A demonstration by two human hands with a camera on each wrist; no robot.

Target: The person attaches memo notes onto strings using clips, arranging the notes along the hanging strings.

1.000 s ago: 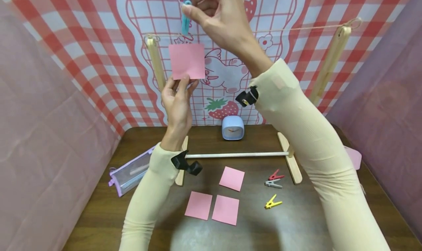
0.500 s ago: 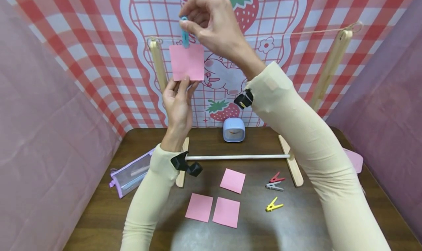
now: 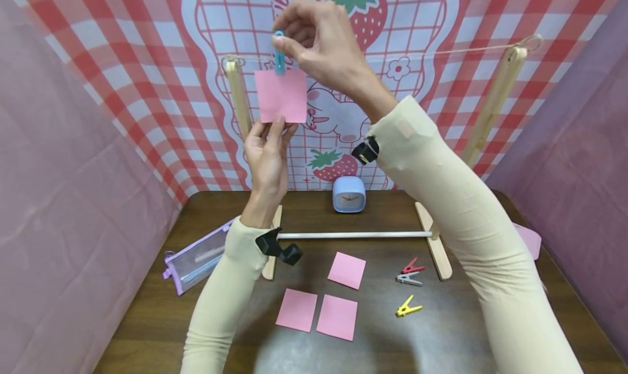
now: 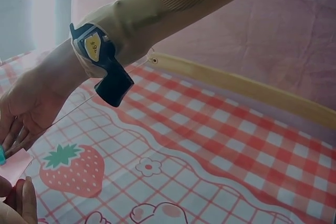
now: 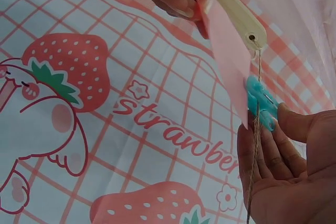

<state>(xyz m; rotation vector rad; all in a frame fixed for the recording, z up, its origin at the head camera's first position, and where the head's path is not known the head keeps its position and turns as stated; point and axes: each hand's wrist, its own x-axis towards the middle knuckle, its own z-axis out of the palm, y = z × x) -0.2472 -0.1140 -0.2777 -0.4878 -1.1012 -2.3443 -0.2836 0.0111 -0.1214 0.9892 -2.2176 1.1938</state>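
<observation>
In the head view, we saw the left hand [image 3: 267, 158] near the middle, towards ten o'clock, thumb and fingers drawn together on the lower edge of a flat pink paper square [image 3: 282, 98]. At twelve o'clock, the right hand [image 3: 325, 42] pinched the top end of a turquoise plastic clothes peg [image 3: 279, 60], its other fingers loosely curled. We found the square at eleven o'clock, the peg's lower end overlapping its top edge. In the right wrist view, a thin brown twine string [image 5: 254, 161] ran right by the peg; we could not tell whether the peg clasped it. At half past five, three more pink paper squares [image 3: 336, 317] lay on a dark brown wooden table [image 3: 382, 216]; between four and five, we saw red [image 3: 408, 267], grey [image 3: 407, 278] and yellow [image 3: 405, 309] plastic pegs. A pale blue rounded clock [image 3: 349, 191] stood near the middle, with a lilac-edged clear pencil case [image 3: 188, 260] at eight o'clock.
</observation>
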